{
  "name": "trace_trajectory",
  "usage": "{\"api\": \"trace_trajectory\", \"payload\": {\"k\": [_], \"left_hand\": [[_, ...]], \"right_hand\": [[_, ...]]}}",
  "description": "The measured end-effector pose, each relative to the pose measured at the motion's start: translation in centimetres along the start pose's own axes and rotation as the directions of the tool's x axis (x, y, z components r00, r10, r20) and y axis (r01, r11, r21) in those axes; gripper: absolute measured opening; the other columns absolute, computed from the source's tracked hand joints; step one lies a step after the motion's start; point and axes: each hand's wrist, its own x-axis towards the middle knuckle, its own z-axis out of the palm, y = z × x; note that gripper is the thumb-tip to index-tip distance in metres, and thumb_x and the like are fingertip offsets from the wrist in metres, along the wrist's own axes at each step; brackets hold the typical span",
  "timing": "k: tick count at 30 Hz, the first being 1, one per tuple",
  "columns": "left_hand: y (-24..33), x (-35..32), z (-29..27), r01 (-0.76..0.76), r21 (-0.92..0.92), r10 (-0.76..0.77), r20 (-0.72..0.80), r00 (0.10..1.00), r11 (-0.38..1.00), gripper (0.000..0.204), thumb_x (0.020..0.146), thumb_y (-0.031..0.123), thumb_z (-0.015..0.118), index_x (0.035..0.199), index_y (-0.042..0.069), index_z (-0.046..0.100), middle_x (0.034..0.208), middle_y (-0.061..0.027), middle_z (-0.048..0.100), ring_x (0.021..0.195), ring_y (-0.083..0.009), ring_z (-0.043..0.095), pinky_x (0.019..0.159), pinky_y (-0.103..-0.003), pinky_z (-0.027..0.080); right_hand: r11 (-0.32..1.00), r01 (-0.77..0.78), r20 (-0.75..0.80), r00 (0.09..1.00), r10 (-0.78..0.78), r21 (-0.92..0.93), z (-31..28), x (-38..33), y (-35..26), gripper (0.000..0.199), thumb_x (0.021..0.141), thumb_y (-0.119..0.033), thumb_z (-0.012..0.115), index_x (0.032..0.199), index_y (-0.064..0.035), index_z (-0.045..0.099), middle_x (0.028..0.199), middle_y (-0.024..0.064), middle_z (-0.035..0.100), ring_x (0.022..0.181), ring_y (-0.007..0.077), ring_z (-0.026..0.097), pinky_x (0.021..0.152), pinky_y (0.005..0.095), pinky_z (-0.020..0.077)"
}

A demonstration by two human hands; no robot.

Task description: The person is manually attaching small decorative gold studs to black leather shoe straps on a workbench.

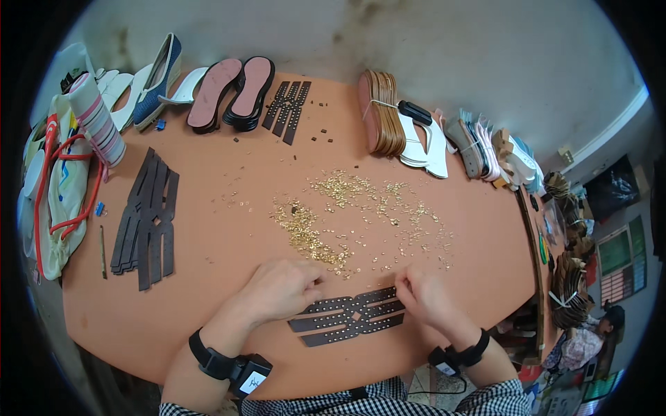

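Note:
In front of me on the table lies a dark brown slotted shoe-upper piece, its strips dotted with rows of small gold studs around a diamond-shaped hole. My left hand is at its upper left corner, with fingers curled in and closed; whatever they pinch is hidden. At the upper right end of the piece, my right hand has thumb and forefinger pressed together, too small a gap to show what is between them. Just beyond both hands, loose gold studs lie heaped and scattered.
Plain dark slotted pieces are stacked at left, near a thread cone. A studded piece, pink-topped soles, a blue shoe and a tied sole bundle line the back. Another person sits far right.

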Motion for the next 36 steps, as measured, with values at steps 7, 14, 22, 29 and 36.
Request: {"api": "trace_trajectory", "payload": {"k": [7, 14, 22, 29, 36], "left_hand": [[0.2, 0.0, -0.2, 0.033, -0.018, -0.032, 0.040, 0.999, 0.999, 0.024, 0.071, 0.018, 0.069, 0.093, 0.008, 0.065, 0.079, -0.0049, 0.065, 0.067, -0.0206, 0.062, 0.061, -0.032, 0.048], [0.1, 0.1, -0.1, 0.033, -0.014, -0.033, 0.027, 0.999, 0.999, 0.022, 0.071, 0.017, 0.068, 0.092, 0.008, 0.064, 0.078, -0.0060, 0.064, 0.069, -0.0228, 0.062, 0.061, -0.033, 0.048], [0.1, 0.1, 0.0, -0.017, 0.010, 0.017, -0.008, 1.000, 1.000, 0.019, 0.073, 0.016, 0.064, 0.090, 0.007, 0.063, 0.076, -0.0073, 0.064, 0.069, -0.0250, 0.062, 0.062, -0.035, 0.048], [0.1, 0.0, -0.1, 0.020, 0.002, -0.020, 0.038, 0.999, 1.000, 0.022, 0.075, 0.018, 0.064, 0.094, 0.008, 0.063, 0.077, -0.0076, 0.064, 0.071, -0.0257, 0.062, 0.063, -0.035, 0.049], [-0.4, 0.2, 0.3, -0.026, 0.030, 0.025, 0.024, 0.999, 0.999, 0.023, 0.077, 0.019, 0.063, 0.097, 0.009, 0.063, 0.083, -0.0085, 0.064, 0.074, -0.0255, 0.063, 0.066, -0.035, 0.050]], "right_hand": [[0.999, 0.042, -0.067, 0.997, -0.042, -0.004, 2.1, -1.4, 1.0, 0.008, 0.084, -0.010, 0.056, 0.089, -0.0050, 0.053, 0.079, 0.0141, 0.059, 0.071, 0.0349, 0.060, 0.061, 0.0436, 0.0488], [0.990, 0.110, -0.059, 0.992, -0.115, -0.084, 2.2, -1.3, 0.8, 0.010, 0.083, -0.008, 0.056, 0.091, -0.0050, 0.052, 0.081, 0.0129, 0.059, 0.072, 0.0336, 0.060, 0.063, 0.0433, 0.0487], [0.978, 0.131, -0.015, 0.991, -0.135, -0.163, 2.1, -1.3, 0.4, 0.011, 0.083, -0.009, 0.055, 0.092, -0.0051, 0.051, 0.083, 0.0144, 0.057, 0.072, 0.0347, 0.060, 0.063, 0.0434, 0.0488], [0.979, 0.151, 0.081, 0.987, -0.141, -0.140, 1.2, -0.9, -0.2, 0.011, 0.086, -0.009, 0.052, 0.096, -0.0037, 0.049, 0.084, 0.0172, 0.057, 0.071, 0.0385, 0.059, 0.063, 0.0460, 0.0481], [1.000, 0.009, 0.293, 0.956, 0.000, -0.029, -0.5, 1.0, 0.0, 0.012, 0.085, -0.010, 0.056, 0.093, -0.0032, 0.052, 0.080, 0.0166, 0.060, 0.075, 0.0376, 0.060, 0.065, 0.0432, 0.0480]]}}
